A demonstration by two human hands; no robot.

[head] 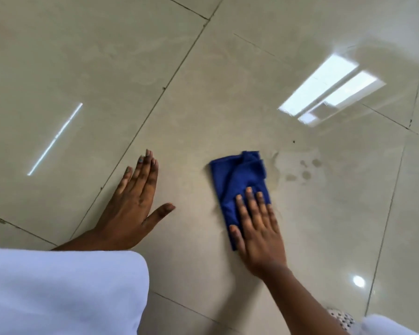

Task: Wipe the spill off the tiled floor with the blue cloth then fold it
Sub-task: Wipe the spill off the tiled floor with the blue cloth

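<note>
A blue cloth (237,182), folded into a long strip, lies on the glossy beige tiled floor (203,97). My right hand (257,228) presses flat on its near end, fingers spread over the fabric. A wet spill (298,169) with a few darker drops sits just right of the cloth's far end, touching its edge. My left hand (136,201) rests flat on the floor to the left of the cloth, fingers together, thumb out, holding nothing.
White fabric of my clothing (58,291) fills the lower left. A spotted item (341,317) and more white fabric show at the bottom right. Window and lamp reflections shine on the tiles, and dark grout lines cross the floor.
</note>
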